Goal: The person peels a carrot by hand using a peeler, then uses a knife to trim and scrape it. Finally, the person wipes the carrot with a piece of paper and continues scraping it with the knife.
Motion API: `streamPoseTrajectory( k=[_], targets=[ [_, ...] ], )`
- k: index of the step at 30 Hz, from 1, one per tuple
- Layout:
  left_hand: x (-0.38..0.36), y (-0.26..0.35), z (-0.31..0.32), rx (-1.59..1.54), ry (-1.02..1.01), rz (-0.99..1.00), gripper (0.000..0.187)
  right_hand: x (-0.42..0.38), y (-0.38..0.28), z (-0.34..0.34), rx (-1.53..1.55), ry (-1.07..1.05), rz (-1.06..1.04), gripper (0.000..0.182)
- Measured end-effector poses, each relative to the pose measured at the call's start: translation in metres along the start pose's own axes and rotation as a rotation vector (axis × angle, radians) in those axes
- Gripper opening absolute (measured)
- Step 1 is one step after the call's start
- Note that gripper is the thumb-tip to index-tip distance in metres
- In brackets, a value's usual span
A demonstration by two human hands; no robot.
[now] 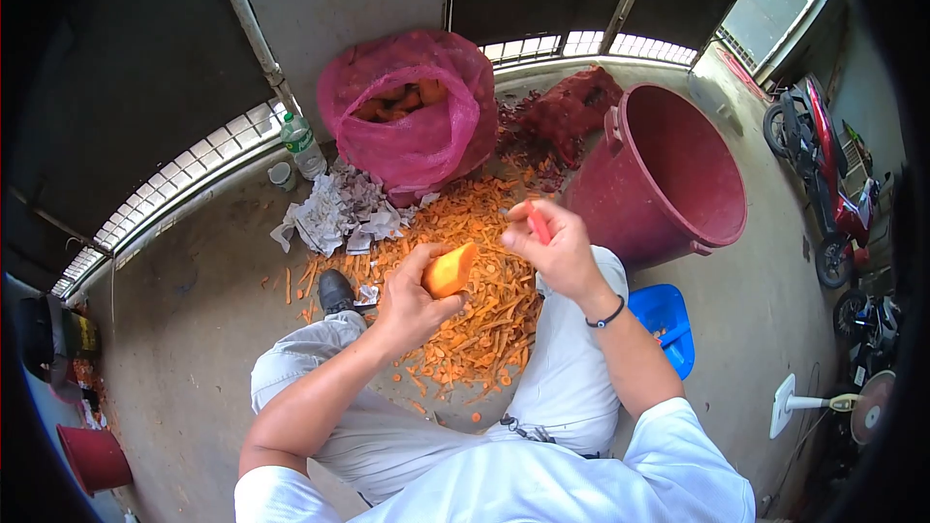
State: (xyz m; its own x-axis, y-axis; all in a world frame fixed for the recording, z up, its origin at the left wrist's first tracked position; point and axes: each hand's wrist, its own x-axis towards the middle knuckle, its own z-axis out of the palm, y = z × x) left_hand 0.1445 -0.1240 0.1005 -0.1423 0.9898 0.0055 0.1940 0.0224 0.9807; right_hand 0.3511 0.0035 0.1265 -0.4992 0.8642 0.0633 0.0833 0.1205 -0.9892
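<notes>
My left hand point(411, 298) is closed around a thick, peeled carrot point(449, 272), bright orange with a blunt end pointing right. Higher up and to the right, my right hand point(564, 254) grips a tool by its red handle point(539, 226); its working end is too small to make out. Hand and tool are apart from the carrot. Below both hands, a heap of orange peelings point(489, 315) covers the floor between my legs.
Behind the heap stands a pink mesh sack point(417, 160) of unpeeled roots, beside crumpled paper point(341, 208) and a plastic bottle point(304, 147). A big dark-red bin point(620, 199) is at right, with a blue container point(668, 315) near my knee. A red net point(572, 111) lies behind.
</notes>
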Motion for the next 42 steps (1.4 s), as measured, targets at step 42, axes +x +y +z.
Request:
streamPoseTrajectory(
  k=[42],
  targets=[
    [0.012, -0.001, -0.007, -0.956, -0.038, -0.484, 0.036, -0.018, 0.028, 0.038, 0.309, -0.03, 0.263, 0.026]
  ],
)
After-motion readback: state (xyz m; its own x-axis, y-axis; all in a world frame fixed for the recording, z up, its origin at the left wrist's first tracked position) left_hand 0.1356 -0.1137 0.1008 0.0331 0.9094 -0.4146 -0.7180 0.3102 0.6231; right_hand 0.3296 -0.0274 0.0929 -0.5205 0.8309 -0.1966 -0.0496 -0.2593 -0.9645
